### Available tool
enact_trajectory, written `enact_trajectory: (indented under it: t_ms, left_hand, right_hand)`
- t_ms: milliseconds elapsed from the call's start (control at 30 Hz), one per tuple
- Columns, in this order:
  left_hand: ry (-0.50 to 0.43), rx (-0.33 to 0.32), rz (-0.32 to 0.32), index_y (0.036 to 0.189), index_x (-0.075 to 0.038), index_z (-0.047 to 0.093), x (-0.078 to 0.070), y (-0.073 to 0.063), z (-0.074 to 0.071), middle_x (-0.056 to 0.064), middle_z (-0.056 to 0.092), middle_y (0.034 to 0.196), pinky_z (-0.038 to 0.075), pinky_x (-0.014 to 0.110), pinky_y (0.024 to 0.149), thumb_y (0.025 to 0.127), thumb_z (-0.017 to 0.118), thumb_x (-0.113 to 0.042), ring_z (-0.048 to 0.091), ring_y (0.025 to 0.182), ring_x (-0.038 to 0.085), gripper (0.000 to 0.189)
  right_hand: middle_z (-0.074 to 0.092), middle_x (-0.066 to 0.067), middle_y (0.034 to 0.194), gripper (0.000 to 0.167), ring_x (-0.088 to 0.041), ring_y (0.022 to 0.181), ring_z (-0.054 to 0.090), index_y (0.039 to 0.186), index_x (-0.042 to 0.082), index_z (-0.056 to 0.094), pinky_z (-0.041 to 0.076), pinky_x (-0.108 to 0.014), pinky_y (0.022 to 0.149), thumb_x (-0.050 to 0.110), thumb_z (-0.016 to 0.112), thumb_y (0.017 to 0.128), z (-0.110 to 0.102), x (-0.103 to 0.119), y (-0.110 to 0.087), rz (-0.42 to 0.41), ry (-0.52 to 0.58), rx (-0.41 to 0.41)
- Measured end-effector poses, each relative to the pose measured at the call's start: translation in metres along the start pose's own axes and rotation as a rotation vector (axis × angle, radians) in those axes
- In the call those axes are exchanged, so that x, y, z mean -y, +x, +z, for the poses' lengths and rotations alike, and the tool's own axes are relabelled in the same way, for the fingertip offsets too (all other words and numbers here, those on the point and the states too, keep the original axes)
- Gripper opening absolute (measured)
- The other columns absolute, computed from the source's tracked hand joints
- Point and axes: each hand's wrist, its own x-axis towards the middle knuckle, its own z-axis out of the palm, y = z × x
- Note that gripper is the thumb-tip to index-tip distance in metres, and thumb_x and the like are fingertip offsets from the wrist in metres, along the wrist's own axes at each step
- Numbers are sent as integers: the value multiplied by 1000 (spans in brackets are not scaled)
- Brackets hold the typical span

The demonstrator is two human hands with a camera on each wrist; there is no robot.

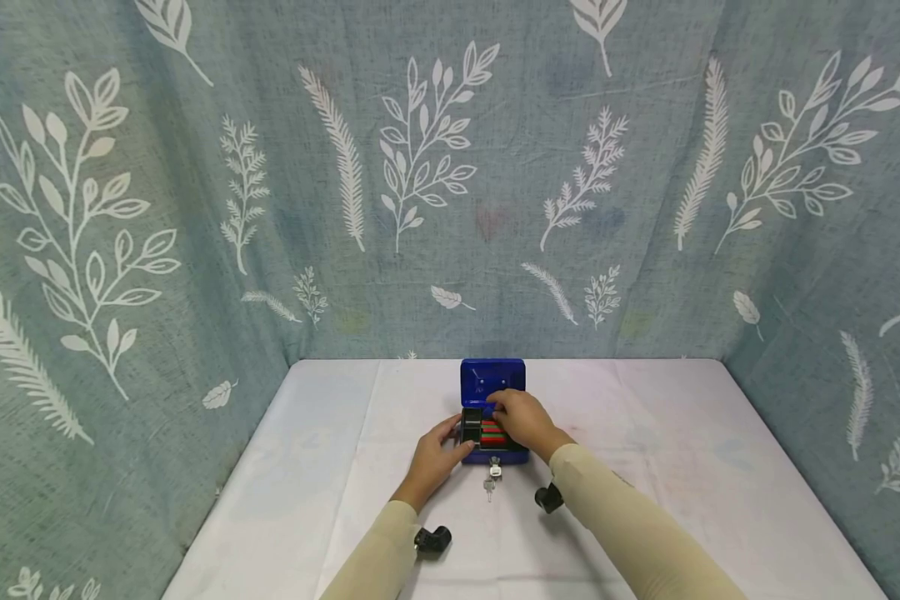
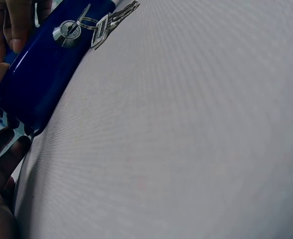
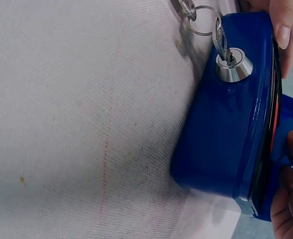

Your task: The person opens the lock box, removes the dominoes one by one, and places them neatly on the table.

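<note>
Left hand (image 1: 429, 465) grips left side of rectangular blue metal cash box (image 3: 211, 134), thumb on rim. Right hand (image 1: 528, 421) pinches small blue piece (image 3: 284, 134) over black plastic tray (image 1: 471, 435) holding red and green strips (image 1: 493, 432). Box: near middle of white tabletop's (image 1: 345, 500) far edge, hinged lid (image 1: 492, 377) raised. Silver metal key (image 2: 83, 15) sits in round front lock (image 2: 67, 35).

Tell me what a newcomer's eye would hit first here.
Probably the glossy blue rectangular box standing open on the white table, red and green striped contents inside. Next, the silver metal keys at its round silver front lock. Behind the table, leaf-printed grey-blue fabric fills much of the head view.
</note>
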Motion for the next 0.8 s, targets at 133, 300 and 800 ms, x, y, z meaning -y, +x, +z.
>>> enact_trajectory:
  t_ms: [133,300,800]
  left_hand:
    - [3,2,-8,138,-13,56,-1,1,0,6,57,135,39,43,105,85,74,-34,56,119,24,61]
    - [-6,-1,-10,138,-12,56,-1,0,0,8,57,136,38,45,105,85,74,-33,55,120,26,60]
    - [-17,-9,-41,137,-12,57,-1,-1,2,7,58,134,38,46,105,85,74,-35,55,120,26,60]
  right_hand:
    - [67,1,100,29,-17,92,63,120,15,68,52,-39,86,16,69,91,0,-1,0,21,8,-20]
    - [67,0,98,32,-16,90,63,123,13,67,52,-40,85,13,69,91,-1,-1,-2,39,65,-46]
    - [67,-3,101,31,-19,93,63,123,12,66,51,-40,82,12,67,93,-3,-15,-5,96,253,-140]
